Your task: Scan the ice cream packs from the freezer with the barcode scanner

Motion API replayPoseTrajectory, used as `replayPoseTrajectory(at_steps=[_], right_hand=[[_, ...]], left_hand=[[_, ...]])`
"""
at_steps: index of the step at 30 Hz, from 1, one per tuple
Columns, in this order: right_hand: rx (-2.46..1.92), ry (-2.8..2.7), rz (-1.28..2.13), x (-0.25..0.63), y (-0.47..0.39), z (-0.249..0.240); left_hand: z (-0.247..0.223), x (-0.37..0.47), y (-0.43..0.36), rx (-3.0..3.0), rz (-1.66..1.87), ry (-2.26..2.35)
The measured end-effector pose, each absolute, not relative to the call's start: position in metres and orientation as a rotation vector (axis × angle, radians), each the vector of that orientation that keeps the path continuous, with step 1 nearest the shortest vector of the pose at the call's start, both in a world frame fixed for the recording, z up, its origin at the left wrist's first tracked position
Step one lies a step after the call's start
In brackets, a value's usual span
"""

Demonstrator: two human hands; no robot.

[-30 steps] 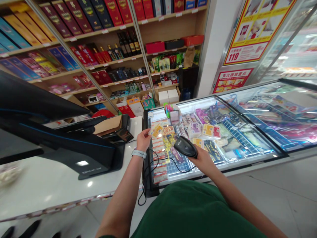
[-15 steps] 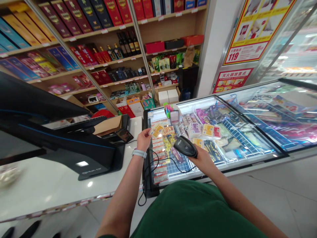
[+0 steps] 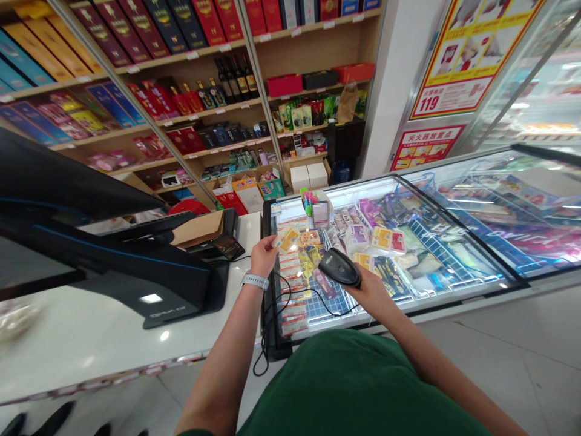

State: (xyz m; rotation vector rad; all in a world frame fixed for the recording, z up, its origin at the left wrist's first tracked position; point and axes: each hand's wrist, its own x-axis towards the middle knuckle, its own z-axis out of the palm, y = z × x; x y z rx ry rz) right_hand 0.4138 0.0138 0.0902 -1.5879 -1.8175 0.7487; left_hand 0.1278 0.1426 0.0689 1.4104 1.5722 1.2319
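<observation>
My left hand (image 3: 264, 257) pinches the left edge of a clear packet with a yellow label (image 3: 287, 239), held above the near left end of the glass-topped freezer (image 3: 399, 312). In my right hand (image 3: 368, 289) is a black barcode scanner (image 3: 338, 266), its head pointing left toward the packet. The scanner's black cable (image 3: 313, 292) loops across the freezer top and down its left side. Clear packets with yellow and red labels (image 3: 388, 240) lie to the right of the scanner, beside a purple-labelled packet (image 3: 357, 235).
At left a black checkout monitor and stand (image 3: 181, 297) occupy the white counter (image 3: 113, 357), with an open cardboard box (image 3: 200, 233) behind. Shelves (image 3: 218, 115) of boxes and bottles line the back. A colourful item (image 3: 308, 200) sits at the freezer's far edge.
</observation>
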Motion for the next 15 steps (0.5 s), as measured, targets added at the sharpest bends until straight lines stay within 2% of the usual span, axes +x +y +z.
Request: replayPoseTrajectory(at_steps=[15], right_hand=[[-1.602,-1.827,0.762,0.414,0.0153,0.0882]], left_hand=[[0.0712,0.1274,0.1409,1.389,1.219,1.574]])
